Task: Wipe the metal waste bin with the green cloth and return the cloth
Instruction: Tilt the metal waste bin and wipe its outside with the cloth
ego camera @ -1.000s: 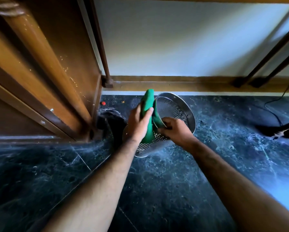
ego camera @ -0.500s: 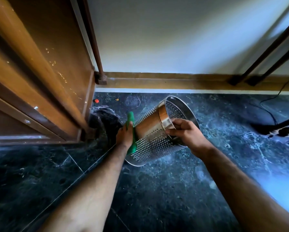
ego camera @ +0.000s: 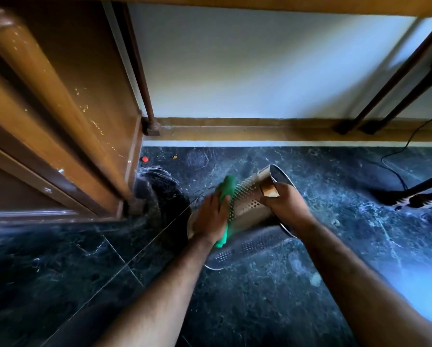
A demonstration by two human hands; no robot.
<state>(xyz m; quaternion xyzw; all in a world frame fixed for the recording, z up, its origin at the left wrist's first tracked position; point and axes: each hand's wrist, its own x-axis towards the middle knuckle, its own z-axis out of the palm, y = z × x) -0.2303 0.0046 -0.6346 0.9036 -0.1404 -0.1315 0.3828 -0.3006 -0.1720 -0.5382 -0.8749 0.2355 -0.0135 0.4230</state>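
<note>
The perforated metal waste bin [ego camera: 247, 206] is tipped on its side just above the dark marble floor, its open mouth pointing right and away. My right hand [ego camera: 285, 204] grips the bin's rim. My left hand [ego camera: 210, 217] presses the green cloth [ego camera: 226, 194] flat against the bin's outer wall, near its base. The cloth hangs down below my palm. The bin's reflection shows on the floor under it.
A wooden cabinet [ego camera: 60, 121] stands at the left, with a dark round object [ego camera: 160, 196] at its foot. The white wall and wooden skirting [ego camera: 260, 131] run behind. A dark brush-like tool [ego camera: 415, 196] and a cable [ego camera: 397, 156] lie at the right.
The cloth has come down from the bin's rim to its outer wall. The bin has tipped further onto its side, and my left hand has slid along it.
</note>
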